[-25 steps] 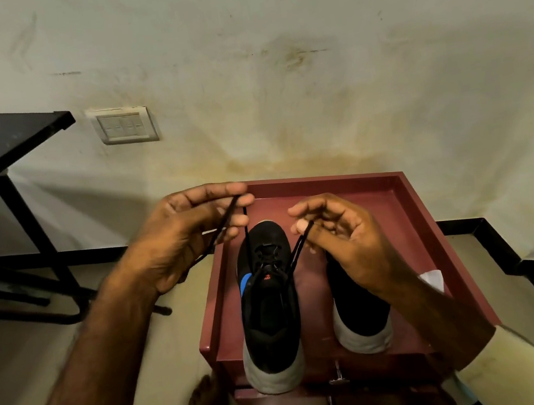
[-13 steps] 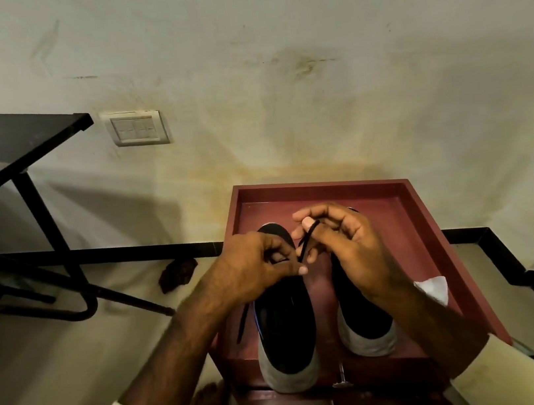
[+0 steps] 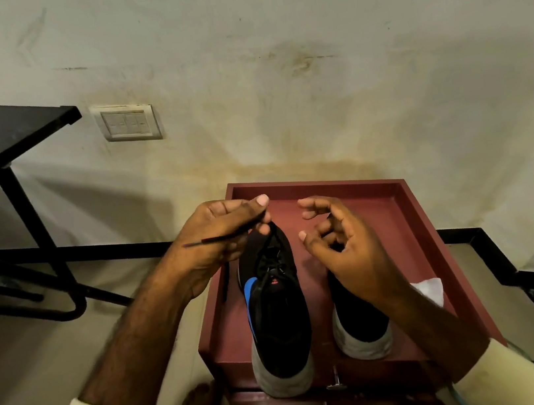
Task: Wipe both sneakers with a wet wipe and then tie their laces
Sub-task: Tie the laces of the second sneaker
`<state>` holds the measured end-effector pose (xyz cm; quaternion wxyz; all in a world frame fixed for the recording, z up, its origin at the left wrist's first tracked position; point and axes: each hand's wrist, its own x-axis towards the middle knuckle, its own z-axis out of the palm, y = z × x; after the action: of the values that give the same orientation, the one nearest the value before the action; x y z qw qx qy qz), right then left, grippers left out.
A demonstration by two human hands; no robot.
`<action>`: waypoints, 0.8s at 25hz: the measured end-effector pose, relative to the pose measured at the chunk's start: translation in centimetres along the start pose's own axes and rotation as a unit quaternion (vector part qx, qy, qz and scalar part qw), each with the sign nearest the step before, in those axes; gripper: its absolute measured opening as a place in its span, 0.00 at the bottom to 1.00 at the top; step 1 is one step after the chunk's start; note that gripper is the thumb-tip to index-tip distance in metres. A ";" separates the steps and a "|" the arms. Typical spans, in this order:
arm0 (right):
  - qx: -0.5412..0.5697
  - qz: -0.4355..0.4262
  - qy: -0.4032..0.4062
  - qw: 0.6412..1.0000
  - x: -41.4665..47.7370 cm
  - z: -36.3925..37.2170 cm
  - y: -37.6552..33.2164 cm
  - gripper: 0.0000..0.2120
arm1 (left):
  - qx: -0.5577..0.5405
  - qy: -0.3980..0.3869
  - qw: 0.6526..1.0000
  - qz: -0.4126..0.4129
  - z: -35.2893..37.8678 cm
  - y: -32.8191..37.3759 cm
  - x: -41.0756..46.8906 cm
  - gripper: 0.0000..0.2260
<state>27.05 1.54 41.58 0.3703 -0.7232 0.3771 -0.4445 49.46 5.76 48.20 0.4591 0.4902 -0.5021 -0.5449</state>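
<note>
Above the left sneaker (image 3: 276, 308), the left hand (image 3: 219, 240) pinches its lace (image 3: 229, 235); the right hand (image 3: 345, 246) hovers beside, fingers loose, empty

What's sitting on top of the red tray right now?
Two black sneakers stand side by side on the red tray: the left sneaker in plain view, the right sneaker partly covered by the right hand. A white wipe lies beside it, mostly hidden by the forearm.

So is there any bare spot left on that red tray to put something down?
Yes: the far end of the red tray, beyond both sneakers, is bare. The near half is crowded: left sneaker, right sneaker, and a white wipe by the right wall.
</note>
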 end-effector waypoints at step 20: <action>0.241 0.078 0.070 0.965 0.5 -0.8 -0.7 0.10 | -0.147 -0.125 0.979 0.069 1.7 0.7 0.4 0.13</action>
<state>26.64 1.26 42.68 0.5401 -0.5480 0.3391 -0.5413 47.75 5.50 48.88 0.4961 0.3095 -0.5028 -0.6366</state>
